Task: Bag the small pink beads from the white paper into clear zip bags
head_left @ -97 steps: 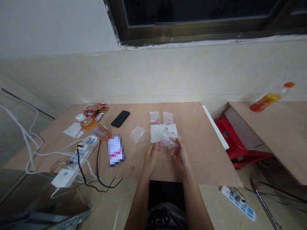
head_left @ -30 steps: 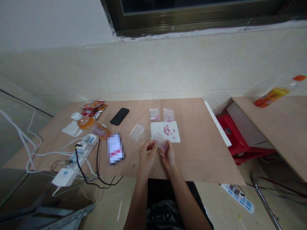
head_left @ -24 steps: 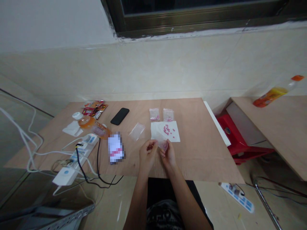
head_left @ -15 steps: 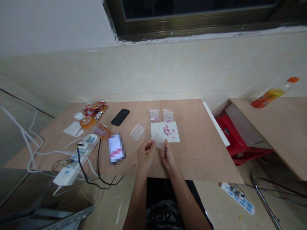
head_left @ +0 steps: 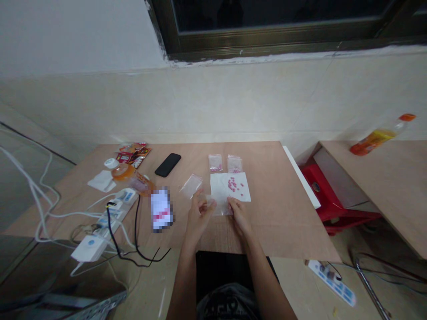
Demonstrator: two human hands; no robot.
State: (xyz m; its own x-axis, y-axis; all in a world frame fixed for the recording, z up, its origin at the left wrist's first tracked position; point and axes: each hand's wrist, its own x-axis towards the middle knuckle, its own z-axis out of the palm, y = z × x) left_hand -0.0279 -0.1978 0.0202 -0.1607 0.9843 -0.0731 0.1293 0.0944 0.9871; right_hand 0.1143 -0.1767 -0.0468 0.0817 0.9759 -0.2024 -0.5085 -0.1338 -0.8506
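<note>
Hands have drifted apart since a moment ago, left hand (head_left: 199, 214) and right hand (head_left: 239, 218) with a clear baggie (head_left: 218, 206) between them, at the near edge of the white paper (head_left: 230, 189). Can't tell if either's actually gripping. Gentle fingers suit film that thin.

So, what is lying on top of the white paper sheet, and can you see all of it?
Small pink pieces lie on the white paper sheet. A clear plastic bag and the right hand cover its near edge, so anything there cannot be seen.
</note>
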